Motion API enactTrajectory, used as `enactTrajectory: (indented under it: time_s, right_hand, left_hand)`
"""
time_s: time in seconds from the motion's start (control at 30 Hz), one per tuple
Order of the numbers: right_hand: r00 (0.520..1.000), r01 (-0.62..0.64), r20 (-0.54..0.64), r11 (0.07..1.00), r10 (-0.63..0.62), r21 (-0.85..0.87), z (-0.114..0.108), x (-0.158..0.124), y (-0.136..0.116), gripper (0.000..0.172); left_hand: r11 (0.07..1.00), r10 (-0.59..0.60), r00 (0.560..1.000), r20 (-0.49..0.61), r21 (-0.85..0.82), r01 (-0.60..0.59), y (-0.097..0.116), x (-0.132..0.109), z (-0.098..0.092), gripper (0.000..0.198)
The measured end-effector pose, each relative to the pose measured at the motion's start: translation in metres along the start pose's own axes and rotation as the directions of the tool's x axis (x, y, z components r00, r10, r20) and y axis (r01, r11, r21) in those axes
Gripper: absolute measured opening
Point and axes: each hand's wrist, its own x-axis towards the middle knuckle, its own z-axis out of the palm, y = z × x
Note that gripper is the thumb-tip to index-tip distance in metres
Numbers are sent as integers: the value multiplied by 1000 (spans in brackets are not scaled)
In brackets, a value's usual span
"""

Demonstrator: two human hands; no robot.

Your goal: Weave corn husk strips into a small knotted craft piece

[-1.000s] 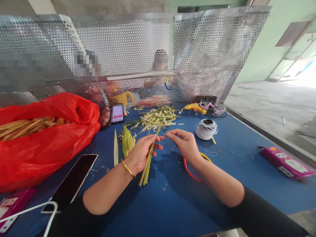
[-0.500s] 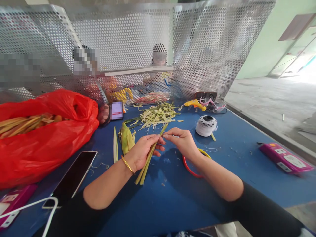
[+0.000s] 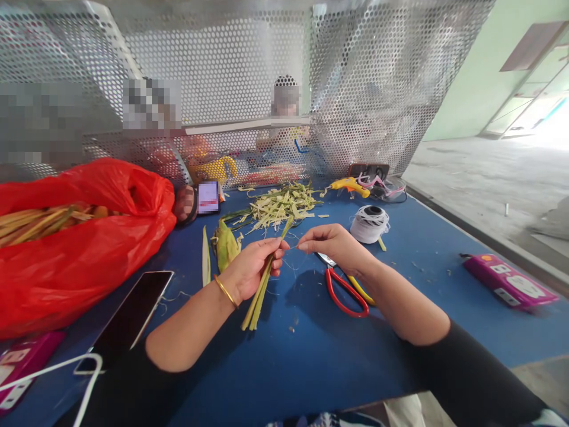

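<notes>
My left hand (image 3: 255,270) is closed around a small bundle of green plant stalks (image 3: 260,296), which slants with its tip up and its cut ends toward me. To its right, my right hand (image 3: 331,244) pinches a thin white thread (image 3: 293,247) that runs across to the stalks. Scissors (image 3: 344,290) with one red and one yellow handle lie on the table under my right forearm, their blades partly hidden by that hand. A spool of white thread (image 3: 368,225) stands beyond my right hand. Left of my left hand rest a green husk (image 3: 227,248) and a long leaf strip (image 3: 206,258).
A red plastic bag (image 3: 111,261) full of dried stalks fills the left side. Near it lies a phone (image 3: 128,317). Plant scraps (image 3: 284,204), a yellow glue gun (image 3: 349,186) and goggles (image 3: 382,187) lie before the perforated metal screen (image 3: 222,71). A purple pack (image 3: 507,280) sits right.
My right hand has drawn away from the stalks to the right, with thread now showing between my hands. More of the scissors has come into sight.
</notes>
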Motion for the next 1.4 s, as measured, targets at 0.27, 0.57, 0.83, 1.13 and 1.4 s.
enactTrajectory:
  time_s: [0.27, 0.57, 0.83, 1.13, 1.4]
  right_hand:
    - [991, -127, -13, 952, 136, 279, 5, -2, -3, 24]
    - [986, -96, -93, 933, 135, 346, 6, -2, -4, 27]
    - [952, 97, -308, 955, -6, 280, 8, 0, -1, 26]
    - [988, 93, -154, 853, -15, 513, 12, -4, -4, 24]
    - [957, 125, 235, 972, -171, 196, 3, -17, -17, 27]
  left_hand:
    - [963, 121, 993, 16, 242, -121, -1, -2, 3, 24]
    - [905, 151, 988, 25, 398, -149, 1, -3, 4, 31]
    - [886, 188, 982, 8, 430, -173, 1, -4, 3, 28]
    - [757, 297, 955, -2, 611, -234, 5, -3, 0, 27]
    - [201, 289, 854, 432, 845, -496, 10, -12, -2, 25]
